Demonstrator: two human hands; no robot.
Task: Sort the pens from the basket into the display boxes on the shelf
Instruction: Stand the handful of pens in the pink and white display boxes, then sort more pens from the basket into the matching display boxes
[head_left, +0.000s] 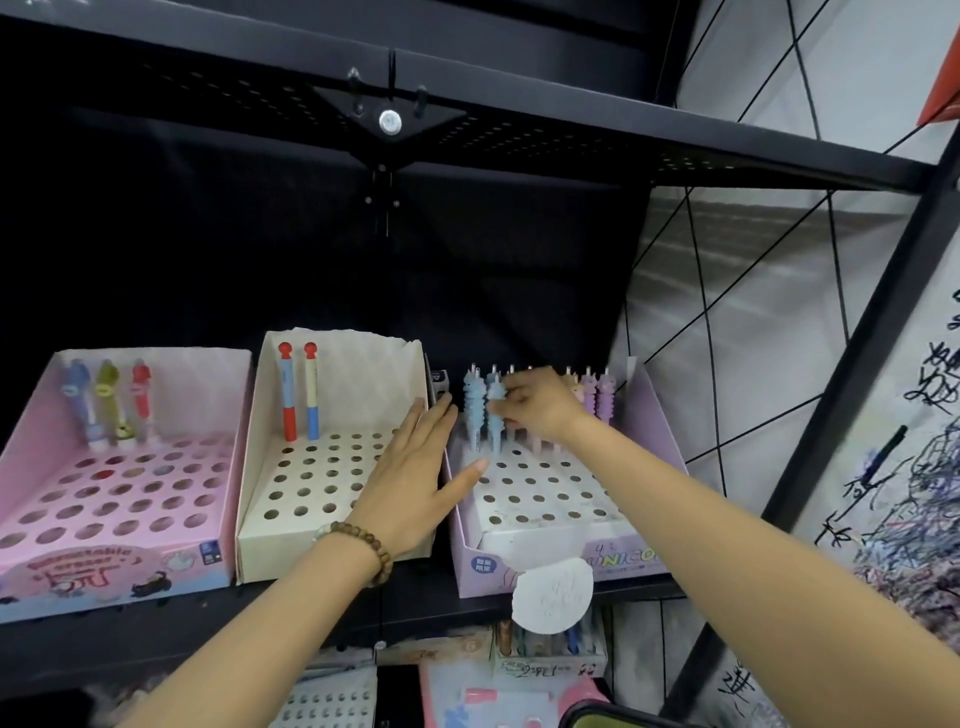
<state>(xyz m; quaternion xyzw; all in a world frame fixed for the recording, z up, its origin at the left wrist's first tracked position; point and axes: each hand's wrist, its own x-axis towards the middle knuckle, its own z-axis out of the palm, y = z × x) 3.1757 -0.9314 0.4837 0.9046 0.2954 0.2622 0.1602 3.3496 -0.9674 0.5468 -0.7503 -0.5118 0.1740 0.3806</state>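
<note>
Head cam: right hand (535, 402) fingers pinch blue pen (496, 410) in lilac box (654, 410); left hand (415, 467) flat, fingers open, betw. boxes, on cream box (249, 467) edge.

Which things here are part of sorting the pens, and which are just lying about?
Part of the job:
right hand on a blue pen
left hand steadying the boxes
purple display box
cream display box
pink display box

Just lying about:
white round tag
bead bracelet
scribbled paper
</note>
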